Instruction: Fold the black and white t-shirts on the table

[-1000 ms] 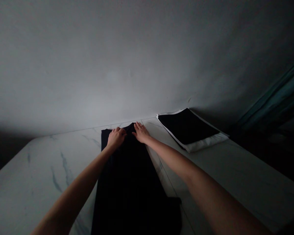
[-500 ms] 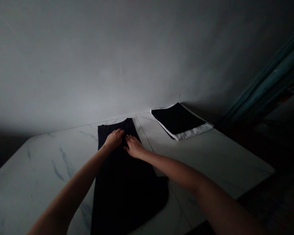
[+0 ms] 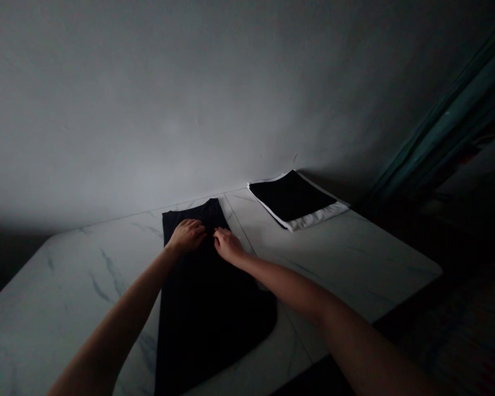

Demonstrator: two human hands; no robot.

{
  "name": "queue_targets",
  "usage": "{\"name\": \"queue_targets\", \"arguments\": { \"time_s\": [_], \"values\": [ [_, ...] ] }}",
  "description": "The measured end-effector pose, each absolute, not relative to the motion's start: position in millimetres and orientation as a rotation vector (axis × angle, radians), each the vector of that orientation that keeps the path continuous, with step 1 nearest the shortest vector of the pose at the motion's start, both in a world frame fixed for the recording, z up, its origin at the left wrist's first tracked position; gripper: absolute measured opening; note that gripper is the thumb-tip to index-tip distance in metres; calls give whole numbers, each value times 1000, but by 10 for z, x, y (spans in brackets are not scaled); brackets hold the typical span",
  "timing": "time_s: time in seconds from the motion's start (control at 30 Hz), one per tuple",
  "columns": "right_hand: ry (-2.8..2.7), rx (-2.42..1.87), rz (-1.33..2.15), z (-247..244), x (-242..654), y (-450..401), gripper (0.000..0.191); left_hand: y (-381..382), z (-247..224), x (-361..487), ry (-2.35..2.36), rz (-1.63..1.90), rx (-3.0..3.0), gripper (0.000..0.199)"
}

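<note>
A dark garment (image 3: pixel 214 313), black or deep navy, lies lengthwise on the marble-patterned table (image 3: pixel 86 286), its far end close to the wall. Near that end my left hand (image 3: pixel 186 235) rests on the cloth with fingers bent and closed on it. Just to its right, my right hand (image 3: pixel 227 245) has its fingers curled down into the same cloth, fingertips close to the left ones. The fabric between the fingertips is too dark to make out clearly. On its right side the garment bulges outward in a rounded flap.
A stack of folded black and white cloths (image 3: pixel 292 195) sits at the back right of the table, against the pale wall (image 3: pixel 148 110). A teal curtain (image 3: pixel 449 115) hangs on the far right. The table's right edge drops into shadow.
My right hand's fingers have gone from spread flat to curled on the cloth. My left hand has shifted slightly back toward me. The view has moved a little.
</note>
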State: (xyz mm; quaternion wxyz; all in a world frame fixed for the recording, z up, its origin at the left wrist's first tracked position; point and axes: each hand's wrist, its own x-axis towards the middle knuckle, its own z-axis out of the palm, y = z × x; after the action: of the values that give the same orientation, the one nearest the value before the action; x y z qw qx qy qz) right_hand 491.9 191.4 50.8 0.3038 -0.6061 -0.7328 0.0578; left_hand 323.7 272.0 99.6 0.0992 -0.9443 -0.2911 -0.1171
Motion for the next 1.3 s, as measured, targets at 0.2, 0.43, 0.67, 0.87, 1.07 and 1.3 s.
{"name": "queue_targets", "arguments": {
  "time_s": [0.2,0.43,0.67,0.87,1.07,1.3],
  "values": [
    [-2047,-1556,242,505,5029,1799,33,2744,959,3419,-1024,-379,-2853,34],
    [-2259,-1581,361,657,5160,973,59,2693,842,3588,-1133,-78,-2985,45],
    [-2103,-1903,209,1023,5144,246,27,2002,795,3794,-748,-37,-3199,47],
    [-2153,-2097,118,1145,5071,-66,23,1480,711,3818,-740,-36,-3278,50],
    [-2281,-1978,138,1158,4921,-358,27,1224,790,3748,-705,-21,-3348,49],
    [-2190,-1893,282,1230,5111,-358,24,944,821,3630,-661,-42,-3363,48]
  ]
}}
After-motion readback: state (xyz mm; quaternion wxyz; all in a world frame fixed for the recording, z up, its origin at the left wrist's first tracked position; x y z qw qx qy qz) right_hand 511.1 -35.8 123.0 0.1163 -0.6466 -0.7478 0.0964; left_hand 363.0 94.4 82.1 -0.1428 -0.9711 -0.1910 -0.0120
